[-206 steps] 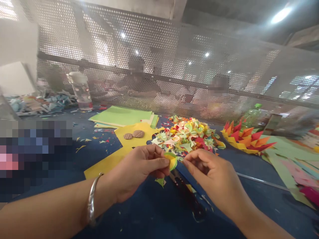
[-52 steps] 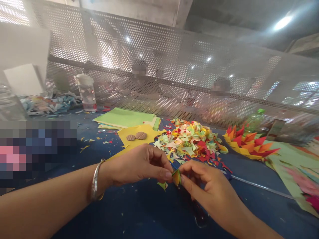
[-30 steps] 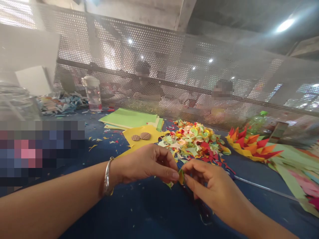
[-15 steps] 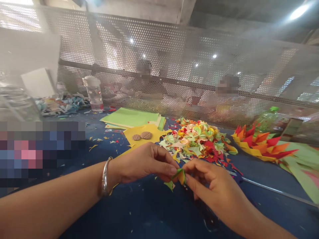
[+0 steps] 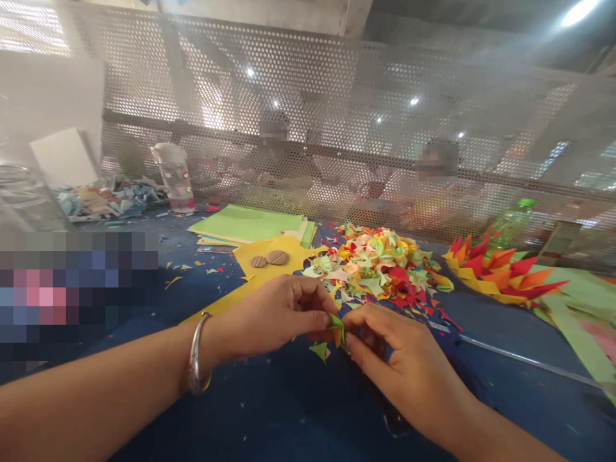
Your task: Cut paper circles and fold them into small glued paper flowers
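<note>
Between the fingertips of both hands is a small folded paper piece (image 5: 337, 330), green outside and yellow-orange within. My left hand (image 5: 283, 312), with a silver bangle (image 5: 196, 359) at the wrist, pinches its left side. Thumb and forefinger of my right hand (image 5: 397, 343) close on its right side. A green paper scrap (image 5: 319, 351) lies on the dark blue table just below. Beyond the hands rises a heap of small cut and curled paper pieces (image 5: 380, 260) in red, yellow, green and white. Something dark and shiny lies partly hidden under my right hand.
Yellow paper (image 5: 260, 250) bears two brown corrugated discs (image 5: 277, 257). Green sheets (image 5: 250, 223) and a clear tumbler (image 5: 174, 179) stand behind. At right are a red-orange pointed paper form (image 5: 503, 273), a green-capped bottle (image 5: 514, 221) and a thin rod (image 5: 524, 359). A perforated screen (image 5: 327, 115) borders the table.
Both hands have shifted slightly left with the folded paper, which now looks turned and more pressed together. The whole view has moved a little.
</note>
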Demonstrator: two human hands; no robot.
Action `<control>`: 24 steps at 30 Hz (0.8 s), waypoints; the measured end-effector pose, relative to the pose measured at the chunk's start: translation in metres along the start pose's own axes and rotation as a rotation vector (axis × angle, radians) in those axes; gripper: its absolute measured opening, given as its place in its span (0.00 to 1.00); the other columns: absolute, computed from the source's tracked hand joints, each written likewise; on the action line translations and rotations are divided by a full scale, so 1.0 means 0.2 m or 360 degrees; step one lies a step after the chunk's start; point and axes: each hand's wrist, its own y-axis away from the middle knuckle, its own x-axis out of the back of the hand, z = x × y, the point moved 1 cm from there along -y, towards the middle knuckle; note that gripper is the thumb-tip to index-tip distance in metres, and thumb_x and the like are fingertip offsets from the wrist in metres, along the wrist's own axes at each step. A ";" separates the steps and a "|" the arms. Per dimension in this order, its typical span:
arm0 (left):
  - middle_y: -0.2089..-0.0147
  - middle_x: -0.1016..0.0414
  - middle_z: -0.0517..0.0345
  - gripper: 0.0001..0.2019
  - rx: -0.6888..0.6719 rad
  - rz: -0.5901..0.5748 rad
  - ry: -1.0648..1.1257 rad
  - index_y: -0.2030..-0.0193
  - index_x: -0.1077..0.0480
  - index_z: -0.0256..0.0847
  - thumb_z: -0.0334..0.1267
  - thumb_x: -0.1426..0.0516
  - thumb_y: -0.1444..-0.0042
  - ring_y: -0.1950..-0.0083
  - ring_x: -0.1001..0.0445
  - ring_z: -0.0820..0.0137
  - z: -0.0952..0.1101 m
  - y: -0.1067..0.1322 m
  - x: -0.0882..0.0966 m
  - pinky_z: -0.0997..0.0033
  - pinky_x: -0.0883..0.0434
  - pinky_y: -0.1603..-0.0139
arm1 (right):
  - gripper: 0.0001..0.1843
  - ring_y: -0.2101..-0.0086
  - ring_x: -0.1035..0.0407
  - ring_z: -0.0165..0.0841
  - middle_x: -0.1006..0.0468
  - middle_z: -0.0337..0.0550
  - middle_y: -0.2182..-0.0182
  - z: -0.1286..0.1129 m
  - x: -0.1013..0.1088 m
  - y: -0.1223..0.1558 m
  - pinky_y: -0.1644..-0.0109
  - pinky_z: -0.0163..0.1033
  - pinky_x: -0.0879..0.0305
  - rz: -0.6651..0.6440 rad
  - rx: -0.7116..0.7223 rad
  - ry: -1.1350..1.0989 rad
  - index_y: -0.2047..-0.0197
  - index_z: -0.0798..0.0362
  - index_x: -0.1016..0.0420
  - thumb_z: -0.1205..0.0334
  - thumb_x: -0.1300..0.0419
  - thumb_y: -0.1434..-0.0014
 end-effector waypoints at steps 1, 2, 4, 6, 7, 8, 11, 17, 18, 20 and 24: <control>0.68 0.24 0.60 0.04 0.0009 0.0011 0.0014 0.64 0.29 0.38 0.34 0.39 0.46 0.67 0.26 0.73 0.00 0.00 0.00 0.68 0.29 0.59 | 0.05 0.76 0.35 0.29 0.28 0.35 0.74 0.00 0.00 0.00 0.71 0.34 0.37 0.0000 0.0006 -0.0002 0.65 0.50 0.26 0.67 0.44 0.39; 0.68 0.24 0.61 0.04 0.0027 0.0020 0.0030 0.64 0.29 0.38 0.34 0.39 0.46 0.67 0.26 0.73 0.00 0.00 0.01 0.69 0.29 0.59 | 0.05 0.76 0.35 0.29 0.28 0.35 0.74 0.00 0.00 0.00 0.71 0.34 0.37 0.0001 0.0014 -0.0006 0.65 0.50 0.26 0.67 0.43 0.39; 0.68 0.23 0.60 0.06 0.0083 0.0014 0.0072 0.63 0.29 0.38 0.34 0.38 0.47 0.67 0.25 0.74 0.01 -0.01 0.01 0.69 0.29 0.59 | 0.06 0.76 0.35 0.28 0.28 0.35 0.74 0.00 0.00 0.00 0.71 0.34 0.37 0.0003 0.0034 -0.0025 0.65 0.50 0.26 0.67 0.43 0.39; 0.69 0.22 0.60 0.06 0.0134 -0.0033 0.0109 0.62 0.28 0.38 0.33 0.38 0.47 0.68 0.25 0.74 0.01 -0.01 0.02 0.70 0.29 0.60 | 0.06 0.76 0.35 0.28 0.28 0.34 0.74 -0.01 -0.01 0.01 0.72 0.33 0.37 0.0000 0.0044 -0.0053 0.65 0.50 0.26 0.68 0.43 0.39; 0.69 0.22 0.60 0.07 0.0151 -0.0072 0.0114 0.62 0.28 0.37 0.33 0.38 0.48 0.68 0.25 0.74 0.02 -0.01 0.02 0.71 0.29 0.61 | 0.06 0.76 0.35 0.28 0.28 0.34 0.74 -0.01 -0.01 0.01 0.72 0.32 0.36 -0.0008 0.0040 -0.0068 0.65 0.49 0.26 0.68 0.43 0.40; 0.69 0.22 0.60 0.07 0.0157 -0.0115 0.0114 0.62 0.28 0.37 0.33 0.38 0.48 0.68 0.25 0.74 0.02 -0.01 0.03 0.72 0.29 0.62 | 0.06 0.76 0.35 0.28 0.28 0.34 0.74 -0.01 -0.01 0.01 0.72 0.32 0.36 -0.0021 0.0035 -0.0084 0.65 0.49 0.26 0.68 0.43 0.40; 0.69 0.22 0.60 0.07 0.0176 -0.0260 0.0120 0.62 0.27 0.37 0.32 0.38 0.48 0.69 0.25 0.74 0.02 -0.01 0.04 0.73 0.30 0.63 | 0.07 0.76 0.35 0.28 0.27 0.33 0.74 -0.02 -0.03 0.03 0.72 0.31 0.35 -0.0075 0.0019 -0.0109 0.59 0.48 0.27 0.68 0.43 0.40; 0.71 0.22 0.63 0.10 0.0250 -0.0486 0.0251 0.61 0.28 0.39 0.31 0.37 0.52 0.73 0.24 0.74 -0.02 -0.02 0.07 0.73 0.28 0.65 | 0.13 0.77 0.35 0.27 0.27 0.33 0.73 -0.04 -0.03 0.04 0.73 0.30 0.34 -0.0117 0.0129 -0.0101 0.54 0.49 0.28 0.70 0.43 0.41; 0.72 0.23 0.64 0.11 0.0263 -0.0522 0.0260 0.60 0.29 0.39 0.30 0.37 0.53 0.73 0.24 0.74 -0.02 -0.02 0.07 0.73 0.28 0.65 | 0.12 0.77 0.35 0.27 0.27 0.34 0.73 -0.05 -0.02 0.04 0.73 0.30 0.34 -0.0135 0.0156 -0.0093 0.55 0.49 0.27 0.70 0.44 0.41; 0.72 0.23 0.65 0.15 0.0277 -0.0547 0.0275 0.57 0.30 0.40 0.30 0.37 0.53 0.73 0.24 0.75 -0.02 -0.02 0.06 0.73 0.28 0.65 | 0.10 0.77 0.35 0.27 0.27 0.34 0.73 -0.06 -0.01 0.04 0.73 0.30 0.35 -0.0162 0.0183 -0.0063 0.58 0.50 0.26 0.70 0.44 0.41; 0.72 0.24 0.64 0.17 0.0268 -0.0378 0.0309 0.53 0.32 0.39 0.32 0.37 0.50 0.73 0.25 0.75 0.01 -0.02 0.05 0.74 0.29 0.66 | 0.08 0.76 0.35 0.27 0.27 0.34 0.73 -0.08 -0.01 0.03 0.72 0.31 0.36 -0.0175 0.0154 -0.0049 0.62 0.50 0.27 0.70 0.44 0.40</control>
